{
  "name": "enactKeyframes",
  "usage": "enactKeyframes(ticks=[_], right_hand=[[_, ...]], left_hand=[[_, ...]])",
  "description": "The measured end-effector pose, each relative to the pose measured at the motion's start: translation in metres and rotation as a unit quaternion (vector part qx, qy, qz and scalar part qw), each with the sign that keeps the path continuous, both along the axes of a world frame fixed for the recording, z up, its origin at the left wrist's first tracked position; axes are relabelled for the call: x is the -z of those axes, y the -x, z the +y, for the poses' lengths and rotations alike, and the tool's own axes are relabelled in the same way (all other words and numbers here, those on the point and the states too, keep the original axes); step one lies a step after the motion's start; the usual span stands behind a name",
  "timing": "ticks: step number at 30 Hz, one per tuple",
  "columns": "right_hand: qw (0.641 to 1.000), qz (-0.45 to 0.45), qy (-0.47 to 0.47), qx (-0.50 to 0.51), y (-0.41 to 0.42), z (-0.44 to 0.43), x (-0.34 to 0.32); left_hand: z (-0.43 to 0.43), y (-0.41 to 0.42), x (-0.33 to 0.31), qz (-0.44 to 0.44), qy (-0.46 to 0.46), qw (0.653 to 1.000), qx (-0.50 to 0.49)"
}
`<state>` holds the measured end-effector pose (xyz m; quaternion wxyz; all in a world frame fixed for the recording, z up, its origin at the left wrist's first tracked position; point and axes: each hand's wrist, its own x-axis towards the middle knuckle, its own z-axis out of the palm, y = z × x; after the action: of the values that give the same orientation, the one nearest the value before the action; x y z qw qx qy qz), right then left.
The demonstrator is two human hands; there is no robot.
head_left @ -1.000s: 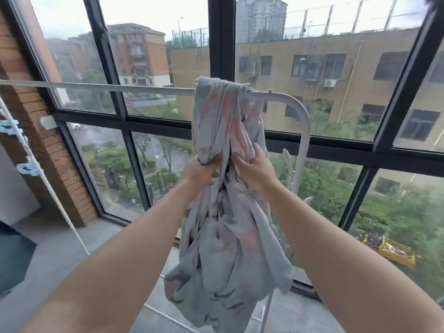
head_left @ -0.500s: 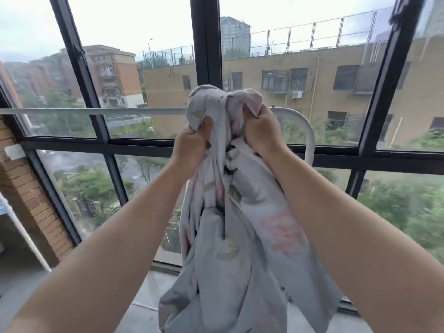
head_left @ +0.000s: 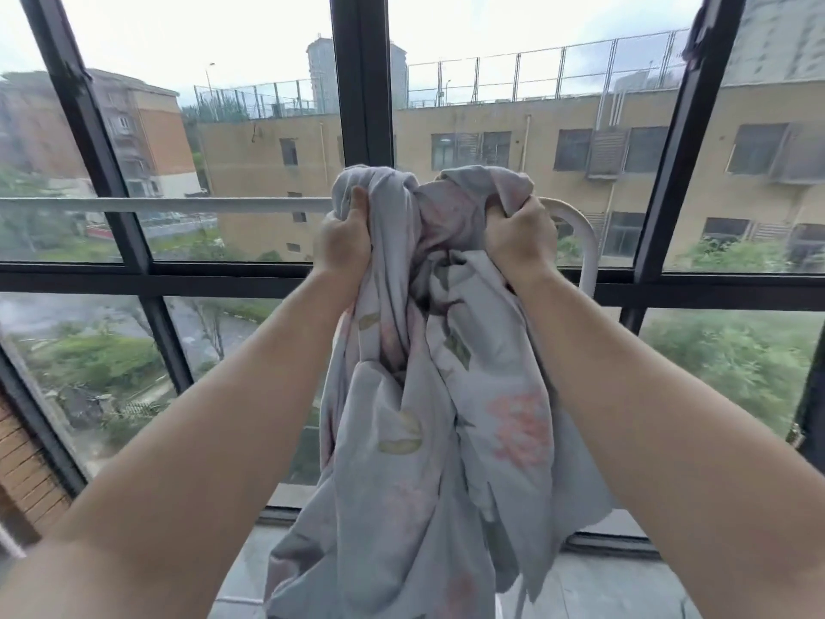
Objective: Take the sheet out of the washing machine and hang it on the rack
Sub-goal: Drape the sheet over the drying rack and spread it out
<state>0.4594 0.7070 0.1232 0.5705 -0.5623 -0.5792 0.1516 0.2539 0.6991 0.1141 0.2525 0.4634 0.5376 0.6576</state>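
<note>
Head view: at the far left, below the rack [head_left: 178, 205], stands a strip of rough red brick wall [head_left: 24, 462]. The rack is a smooth white round tube; its rail runs level from the left, a long open stretch, and bends down in a curve at its right end. Just in front of the rail the left hand [head_left: 341, 247] is curled tight round a bunch of the sheet [head_left: 437, 417]. The sheet is soft, crumpled pale grey cloth printed with pink flowers and green leaves. It is gathered at rail height and hides the rail there; whether it rests on the tube cannot be told. Thick folds hang below. The right hand [head_left: 520, 236] grips a second bunch beside the bend. Dark window bars [head_left: 361, 82] stand close behind the rack, with grey floor [head_left: 602, 587] beneath.
</note>
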Motion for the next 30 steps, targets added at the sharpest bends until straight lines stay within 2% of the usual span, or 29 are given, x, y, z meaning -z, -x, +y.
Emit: enactKeyframes(ticks=[3, 5, 8, 13, 17, 19, 21, 22, 23, 25, 27, 30], right_hand=[[0.999, 0.041, 0.0, -0.004, 0.0, -0.003, 0.021], [0.998, 0.065, 0.01, -0.014, -0.004, -0.004, 0.035], [0.996, 0.049, 0.061, -0.042, -0.009, -0.005, 0.057], [0.989, 0.069, 0.094, -0.087, -0.01, -0.004, 0.095], [0.986, 0.069, 0.098, -0.113, -0.014, -0.005, 0.111], [0.982, 0.09, 0.108, -0.122, -0.018, -0.007, 0.116], [0.978, 0.087, 0.131, -0.135, -0.021, -0.013, 0.126], [0.976, 0.081, 0.145, -0.141, -0.023, -0.016, 0.133], [0.974, 0.074, 0.159, -0.145, -0.025, -0.019, 0.141], [0.97, 0.059, 0.183, -0.15, -0.026, -0.024, 0.151], [0.97, 0.053, 0.182, -0.152, -0.027, -0.027, 0.154], [0.97, 0.041, 0.183, -0.157, -0.032, -0.032, 0.15]], left_hand=[[0.001, 0.003, 0.011, -0.021, -0.005, 1.0, 0.009], [-0.001, 0.002, 0.019, 0.007, -0.005, 1.0, 0.004], [-0.007, -0.002, 0.032, 0.036, -0.027, 0.999, -0.001], [-0.019, -0.005, 0.065, 0.093, -0.059, 0.989, -0.096], [-0.023, -0.01, 0.085, 0.105, -0.081, 0.985, -0.114], [-0.032, -0.02, 0.093, 0.17, -0.129, 0.954, -0.21], [-0.045, -0.031, 0.111, 0.266, -0.197, 0.895, -0.3], [-0.054, -0.038, 0.128, 0.319, -0.213, 0.872, -0.302], [-0.064, -0.045, 0.146, 0.375, -0.208, 0.863, -0.266], [-0.08, -0.058, 0.186, 0.481, -0.134, 0.853, -0.15], [-0.088, -0.068, 0.217, 0.556, -0.066, 0.823, -0.097], [-0.096, -0.078, 0.229, 0.564, -0.026, 0.821, -0.085]])
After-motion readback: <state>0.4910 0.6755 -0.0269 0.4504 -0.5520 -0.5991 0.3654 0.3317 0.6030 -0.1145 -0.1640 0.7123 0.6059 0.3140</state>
